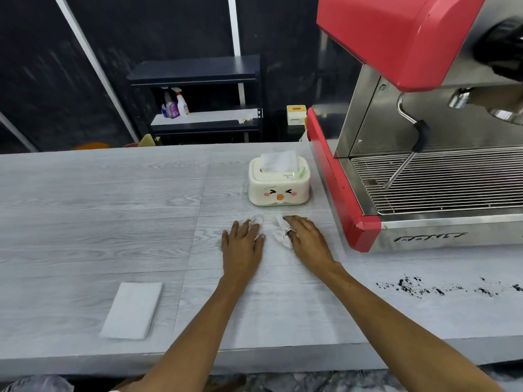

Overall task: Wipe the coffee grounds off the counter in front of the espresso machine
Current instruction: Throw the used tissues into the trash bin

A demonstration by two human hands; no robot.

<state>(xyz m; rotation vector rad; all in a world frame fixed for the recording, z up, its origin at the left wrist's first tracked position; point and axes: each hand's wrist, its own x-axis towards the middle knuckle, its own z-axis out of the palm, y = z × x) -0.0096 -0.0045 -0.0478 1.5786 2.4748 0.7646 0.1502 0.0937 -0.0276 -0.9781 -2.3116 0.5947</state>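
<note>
Dark coffee grounds [418, 287] lie scattered on the grey wood-grain counter [99, 222] at the right, in front of the red and steel espresso machine [410, 43]. A crumpled white wipe [280, 232] lies on the counter just in front of the tissue box, left of the machine. My left hand [242, 244] rests flat on the wipe's left part. My right hand [308, 241] presses on its right part, with fingers curled into the wipe. Both hands sit well to the left of the grounds.
A white tissue box with a chick face [278, 182] stands behind my hands, a wipe sticking out of its top. A folded white cloth [131, 309] lies at the front left. The machine's drip tray grid [438, 179] and steam wand [407, 154] are at right. A dark shelf [198, 103] holds spray bottles behind.
</note>
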